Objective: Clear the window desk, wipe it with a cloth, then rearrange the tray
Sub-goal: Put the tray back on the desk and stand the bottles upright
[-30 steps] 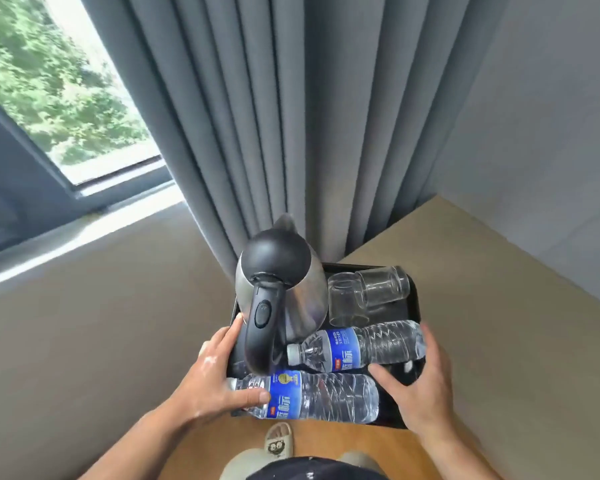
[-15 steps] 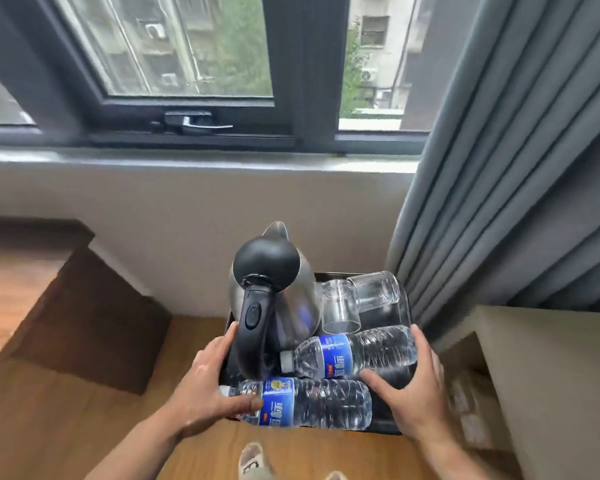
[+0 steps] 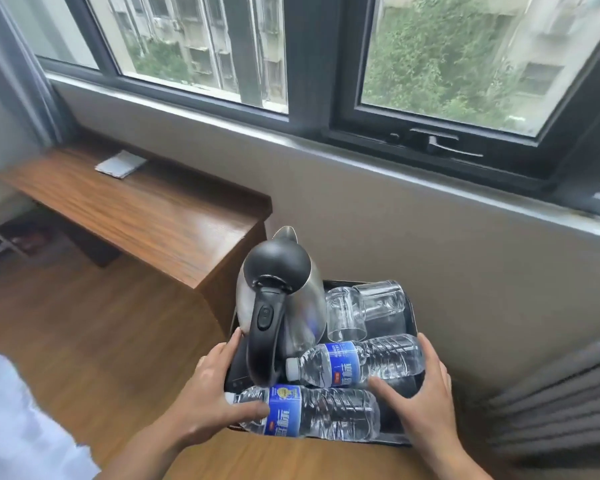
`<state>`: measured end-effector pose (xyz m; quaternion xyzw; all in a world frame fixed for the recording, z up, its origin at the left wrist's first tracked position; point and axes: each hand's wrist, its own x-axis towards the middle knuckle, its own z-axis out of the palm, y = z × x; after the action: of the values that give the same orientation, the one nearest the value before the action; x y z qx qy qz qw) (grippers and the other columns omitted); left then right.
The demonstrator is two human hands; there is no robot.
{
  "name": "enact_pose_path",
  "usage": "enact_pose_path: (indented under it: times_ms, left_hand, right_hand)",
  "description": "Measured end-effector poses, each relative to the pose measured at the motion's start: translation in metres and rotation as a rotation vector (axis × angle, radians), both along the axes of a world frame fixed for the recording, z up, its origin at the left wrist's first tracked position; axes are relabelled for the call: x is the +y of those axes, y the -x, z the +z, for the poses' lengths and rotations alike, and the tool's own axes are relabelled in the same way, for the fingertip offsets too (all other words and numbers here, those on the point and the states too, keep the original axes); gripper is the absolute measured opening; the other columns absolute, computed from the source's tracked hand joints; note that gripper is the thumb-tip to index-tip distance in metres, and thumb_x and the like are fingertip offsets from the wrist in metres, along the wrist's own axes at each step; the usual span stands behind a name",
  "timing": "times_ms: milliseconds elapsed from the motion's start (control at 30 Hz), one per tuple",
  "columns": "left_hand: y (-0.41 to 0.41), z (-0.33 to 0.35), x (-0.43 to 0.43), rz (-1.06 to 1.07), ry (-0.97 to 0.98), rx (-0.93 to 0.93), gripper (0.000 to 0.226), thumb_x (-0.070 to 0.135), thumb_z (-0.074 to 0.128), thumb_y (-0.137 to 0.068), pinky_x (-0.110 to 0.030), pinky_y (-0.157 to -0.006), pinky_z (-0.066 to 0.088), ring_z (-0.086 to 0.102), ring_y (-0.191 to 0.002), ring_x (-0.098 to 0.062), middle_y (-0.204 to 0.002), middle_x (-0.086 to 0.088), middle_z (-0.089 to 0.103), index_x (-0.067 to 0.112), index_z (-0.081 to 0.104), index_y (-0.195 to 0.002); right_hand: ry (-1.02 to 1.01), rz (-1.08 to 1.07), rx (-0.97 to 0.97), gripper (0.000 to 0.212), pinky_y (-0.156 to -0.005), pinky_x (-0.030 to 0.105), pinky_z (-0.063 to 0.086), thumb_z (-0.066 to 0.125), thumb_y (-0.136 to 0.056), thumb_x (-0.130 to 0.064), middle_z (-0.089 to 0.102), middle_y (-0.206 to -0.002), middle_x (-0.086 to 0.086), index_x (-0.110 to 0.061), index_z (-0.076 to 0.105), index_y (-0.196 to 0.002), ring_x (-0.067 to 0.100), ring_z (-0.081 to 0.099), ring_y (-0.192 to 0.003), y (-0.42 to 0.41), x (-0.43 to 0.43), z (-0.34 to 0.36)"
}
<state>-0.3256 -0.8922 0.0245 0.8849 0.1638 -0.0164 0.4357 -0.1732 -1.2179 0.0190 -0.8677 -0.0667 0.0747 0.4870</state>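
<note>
**Mia:** How far is the job?

**Ben:** About the middle, I think. The flat black plastic tray (image 3: 410, 318) is off the counter, held up over the floor. Nearest on it lies a clear water bottle with a blue label (image 3: 321, 414). Behind that lies a second clear bottle (image 3: 361, 362). Then comes the shiny steel kettle with a black lid (image 3: 278, 289) and two clear glasses (image 3: 350, 315). Far left, the long brown wooden counter (image 3: 136, 216) has only a small folded white sheet (image 3: 121, 164), maybe the cloth. I cannot tell if it is wiped. The tray looks messy.

**Mia:** And the hands?

**Ben:** The left hand (image 3: 205, 389) grips the tray's left edge, thumb on the near bottle. The right hand (image 3: 428, 386) grips the right edge, thumb inside the tray. Its fingers (image 3: 430, 348) touch the second bottle.
</note>
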Motion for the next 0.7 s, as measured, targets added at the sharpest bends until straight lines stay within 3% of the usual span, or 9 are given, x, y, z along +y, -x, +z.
enact_pose_path:
  times_ms: [267,500,700]
  left_hand:
    - [0.057,0.007,0.137,0.153,0.015,0.002,0.117,0.086,0.080,-0.054,-0.043,-0.100,0.050,0.053,-0.122,-0.011,-0.127,0.018,0.057,0.044,0.035,-0.153]
    - [0.091,0.003,0.236,0.371,0.196,-0.029,0.106,0.069,0.093,-0.054,-0.050,-0.097,0.054,0.064,-0.119,-0.020,-0.125,0.010,0.066,0.045,0.045,-0.145]
    - [0.100,0.015,0.321,0.511,0.177,-0.097,0.101,0.043,0.098,-0.065,-0.046,-0.100,0.054,0.066,-0.121,-0.017,-0.132,0.006,0.068,0.043,0.041,-0.150]
  right_hand:
    - [-0.021,0.153,-0.014,0.126,-0.113,0.042,0.034,0.078,-0.044,-0.076,0.044,-0.143,-0.012,-0.036,0.033,-0.154,0.011,0.033,-0.137,0.008,0.169,-0.004]
    - [-0.020,0.351,-0.016,0.127,-0.113,0.042,0.035,0.076,-0.043,-0.081,0.045,-0.146,-0.007,-0.037,0.033,-0.153,0.012,0.034,-0.135,-0.011,0.312,0.003]
    - [-0.039,0.508,-0.005,0.137,-0.111,0.044,0.036,0.066,-0.035,-0.098,0.044,-0.141,-0.009,-0.038,0.033,-0.154,0.013,0.033,-0.134,-0.033,0.446,0.001]
